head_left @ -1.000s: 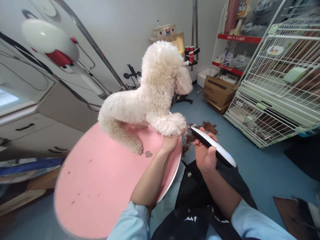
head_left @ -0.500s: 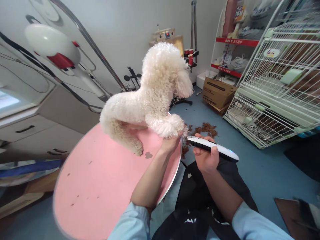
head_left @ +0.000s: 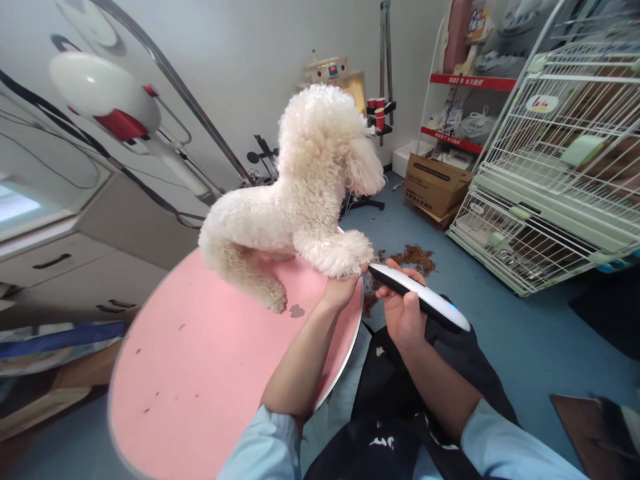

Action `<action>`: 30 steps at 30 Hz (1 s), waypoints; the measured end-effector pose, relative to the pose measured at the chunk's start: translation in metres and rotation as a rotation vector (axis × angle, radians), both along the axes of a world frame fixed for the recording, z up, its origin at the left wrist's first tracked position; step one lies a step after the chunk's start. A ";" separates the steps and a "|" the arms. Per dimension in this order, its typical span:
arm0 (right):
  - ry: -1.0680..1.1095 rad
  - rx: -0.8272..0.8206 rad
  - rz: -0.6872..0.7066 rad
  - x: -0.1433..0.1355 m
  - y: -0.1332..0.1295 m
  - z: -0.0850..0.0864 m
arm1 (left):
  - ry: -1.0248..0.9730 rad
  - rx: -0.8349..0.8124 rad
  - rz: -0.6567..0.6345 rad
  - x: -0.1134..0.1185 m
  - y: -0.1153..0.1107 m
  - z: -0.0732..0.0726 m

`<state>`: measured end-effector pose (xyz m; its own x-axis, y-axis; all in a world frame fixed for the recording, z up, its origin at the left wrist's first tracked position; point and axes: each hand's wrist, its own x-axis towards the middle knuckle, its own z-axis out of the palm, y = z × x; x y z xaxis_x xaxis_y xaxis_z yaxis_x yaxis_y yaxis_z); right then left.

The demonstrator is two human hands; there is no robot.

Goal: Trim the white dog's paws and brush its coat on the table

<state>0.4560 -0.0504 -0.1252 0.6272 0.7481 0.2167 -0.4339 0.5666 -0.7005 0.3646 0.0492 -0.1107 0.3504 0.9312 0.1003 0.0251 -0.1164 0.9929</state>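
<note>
We record a white curly-coated dog [head_left: 320, 153] on the far part of a pink grooming table [head_left: 200, 373], near its right edge. Coat: short and even along the back, dense and rounded over the head, beige on the neck and the visible hind leg. The raised front paw [head_left: 347, 252] is shaggy, its hair splaying outward. Our left hand [head_left: 343, 288] grips this paw from below; most of its fingers are lost in fur. Our right hand [head_left: 405, 313] grasps a clipper [head_left: 430, 297], white above and black below, with a small blue light near its rear end. Its front end points at the paw; we cannot tell whether it touches hair. We see no eyes or nose: the head is turned away, and the drooping hair at its right could be ear or muzzle. The table's near edge is cut off by the frame.
</note>
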 end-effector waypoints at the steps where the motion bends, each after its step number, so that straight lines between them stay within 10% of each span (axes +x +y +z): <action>1: 0.026 -0.008 0.014 0.000 0.000 0.000 | 0.019 -0.003 0.018 -0.001 -0.001 0.003; 16: -1.029 0.197 -0.130 0.054 -0.016 0.003 | 0.098 0.039 0.071 -0.006 -0.005 0.029; 24: -0.963 0.204 -0.062 0.059 -0.006 -0.002 | 0.060 0.068 -0.073 -0.015 0.001 0.021; 30: -0.788 0.158 0.247 0.074 0.003 0.018 | 0.032 0.034 -0.150 -0.020 0.009 0.016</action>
<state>0.5305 -0.0478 -0.1072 0.0709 0.7679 0.6366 0.0246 0.6367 -0.7708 0.3445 0.0587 -0.0951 0.4891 0.8643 0.1172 0.0365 -0.1545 0.9873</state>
